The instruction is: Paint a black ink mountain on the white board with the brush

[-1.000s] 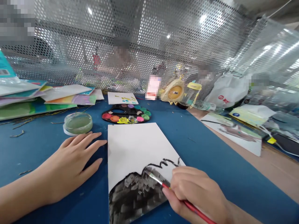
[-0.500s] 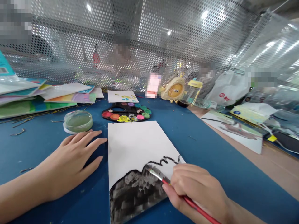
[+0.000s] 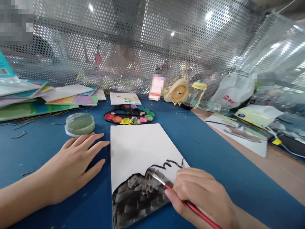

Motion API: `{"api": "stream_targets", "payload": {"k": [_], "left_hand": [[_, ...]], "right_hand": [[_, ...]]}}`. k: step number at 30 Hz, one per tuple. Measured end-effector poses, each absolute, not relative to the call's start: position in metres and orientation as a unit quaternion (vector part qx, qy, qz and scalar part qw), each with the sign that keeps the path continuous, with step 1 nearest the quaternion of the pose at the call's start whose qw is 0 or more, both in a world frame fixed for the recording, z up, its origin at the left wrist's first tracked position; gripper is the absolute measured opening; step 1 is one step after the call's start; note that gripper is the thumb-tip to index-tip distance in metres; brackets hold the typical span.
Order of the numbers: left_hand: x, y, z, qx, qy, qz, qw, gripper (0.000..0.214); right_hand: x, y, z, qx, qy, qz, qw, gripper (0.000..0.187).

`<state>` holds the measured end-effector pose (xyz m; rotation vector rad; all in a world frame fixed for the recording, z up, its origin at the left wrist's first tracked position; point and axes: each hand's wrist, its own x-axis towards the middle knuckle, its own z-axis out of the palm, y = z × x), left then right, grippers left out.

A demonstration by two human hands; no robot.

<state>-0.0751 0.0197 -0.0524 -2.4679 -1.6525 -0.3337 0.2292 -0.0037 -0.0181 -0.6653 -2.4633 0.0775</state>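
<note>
A white sheet of paper (image 3: 137, 146) lies on the blue table (image 3: 205, 149) in front of me, its near part filled with black and grey brush strokes under a wavy black outline. My right hand (image 3: 202, 197) is closed round a red-handled paintbrush (image 3: 166, 185), whose tip touches the painted patch just below the outline. My left hand (image 3: 71, 165) lies flat on the table with fingers spread, fingertips close to the paper's left edge. It holds nothing.
A round palette (image 3: 130, 116) of coloured paints sits beyond the paper, with a cup of greenish water (image 3: 79, 124) to its left. Stacked coloured sheets (image 3: 35, 98) lie at the far left. Another painting (image 3: 240, 135), bags and bottles crowd the right. A perforated metal screen (image 3: 152, 47) closes the back.
The brush tip has shifted slightly within the black area. The view has tilted a little; my left hand has stayed put.
</note>
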Motion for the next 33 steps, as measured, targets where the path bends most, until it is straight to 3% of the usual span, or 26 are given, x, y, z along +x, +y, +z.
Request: {"api": "stream_targets", "payload": {"k": [33], "left_hand": [[-0.0732,0.0179,-0.0485,-0.818,-0.564,-0.092,0.063,0.053]], "right_hand": [[0.2292,-0.0065,-0.0149,-0.265,-0.921,0.038,0.282,0.031]]}}
